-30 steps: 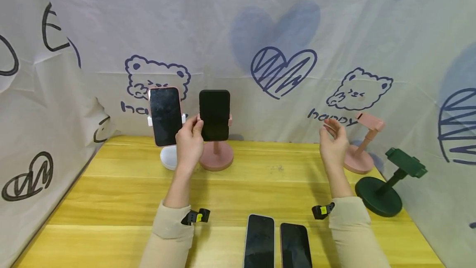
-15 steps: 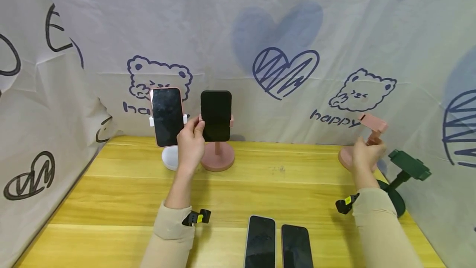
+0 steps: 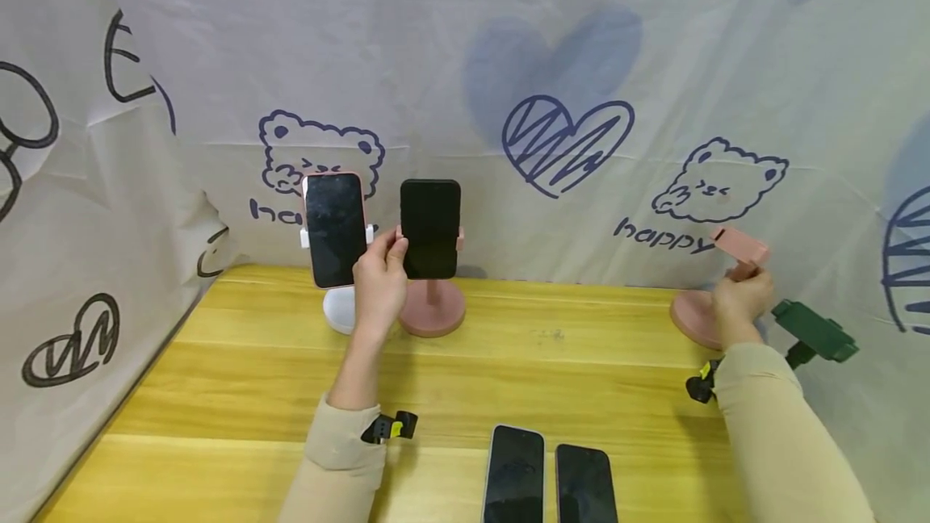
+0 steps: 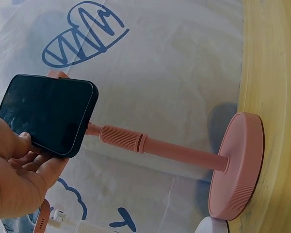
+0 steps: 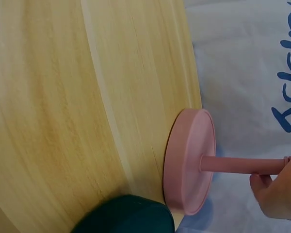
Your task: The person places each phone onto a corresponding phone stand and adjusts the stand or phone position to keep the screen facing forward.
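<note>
My left hand (image 3: 379, 289) is at the left edge of the black phone (image 3: 430, 228), pinching the clamp of the pink phone stand (image 3: 436, 311) that holds it upright. In the left wrist view the thumb (image 4: 23, 141) lies by the phone's edge; some fingers are behind the phone. My right hand (image 3: 743, 301) grips the upper post of another pink phone stand (image 3: 693, 317), whose clamp head (image 3: 741, 246) holds no phone. The right wrist view shows that stand's post (image 5: 240, 165) and round base (image 5: 189, 162), with most of the hand cut off.
A white stand (image 3: 339, 311) bearing a pink-edged phone (image 3: 334, 228) is left of my left hand. A green stand (image 3: 815, 331) stands to the right, partly behind my right sleeve. Two phones, one silver-edged (image 3: 514, 474) and one dark (image 3: 585, 483), lie on the wooden table (image 3: 240, 410).
My right hand has moved right from above the table and taken hold of the right pink stand's post. The left hand keeps its place at the clamp. The head view has shifted slightly.
</note>
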Tool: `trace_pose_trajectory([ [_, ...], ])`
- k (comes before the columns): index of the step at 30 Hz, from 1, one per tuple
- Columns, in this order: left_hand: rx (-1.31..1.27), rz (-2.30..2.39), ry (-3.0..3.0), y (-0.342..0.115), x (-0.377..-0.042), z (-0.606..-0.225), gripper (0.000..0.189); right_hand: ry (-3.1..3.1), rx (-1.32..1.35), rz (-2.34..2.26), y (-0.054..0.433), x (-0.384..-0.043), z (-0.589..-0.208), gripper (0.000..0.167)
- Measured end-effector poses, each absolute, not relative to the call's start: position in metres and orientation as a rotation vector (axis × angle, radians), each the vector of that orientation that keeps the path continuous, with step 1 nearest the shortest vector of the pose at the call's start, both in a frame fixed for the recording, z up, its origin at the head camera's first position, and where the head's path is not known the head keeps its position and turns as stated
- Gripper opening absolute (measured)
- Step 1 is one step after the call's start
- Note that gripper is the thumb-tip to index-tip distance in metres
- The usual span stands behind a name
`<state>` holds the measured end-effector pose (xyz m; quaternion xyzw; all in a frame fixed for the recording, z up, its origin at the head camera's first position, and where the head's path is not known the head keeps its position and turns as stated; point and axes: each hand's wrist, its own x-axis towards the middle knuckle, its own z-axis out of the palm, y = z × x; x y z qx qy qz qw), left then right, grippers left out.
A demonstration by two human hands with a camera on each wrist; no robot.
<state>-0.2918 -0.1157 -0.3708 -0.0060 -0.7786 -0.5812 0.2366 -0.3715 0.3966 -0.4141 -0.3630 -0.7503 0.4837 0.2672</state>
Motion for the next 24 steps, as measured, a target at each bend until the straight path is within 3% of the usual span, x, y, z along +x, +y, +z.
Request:
trace_pose_trajectory([
  [1,-0.017,-1.592,-2.136,-0.115,-0.292,-0.371,0.038,-2.024,-0.988,1.315,0.399,-0.371,-0.413,0.014],
  [10,-0.005,-1.586,-2.133,-0.113,-0.291,-0.369,0.038,-2.082,-0.889,1.355,0.398,-0.368,-0.409,0.027],
  [16,-0.004,-1.588,-2.137,-0.114,-0.292,-0.371,0.038,-2.234,-0.725,1.263,0.381,-0.363,-0.412,0.010],
  [24,0.004,-1.593,-2.139,-0.114,-0.292,-0.370,0.039,-2.281,-0.448,1.196,0.346,-0.359,-0.414,0.012],
])
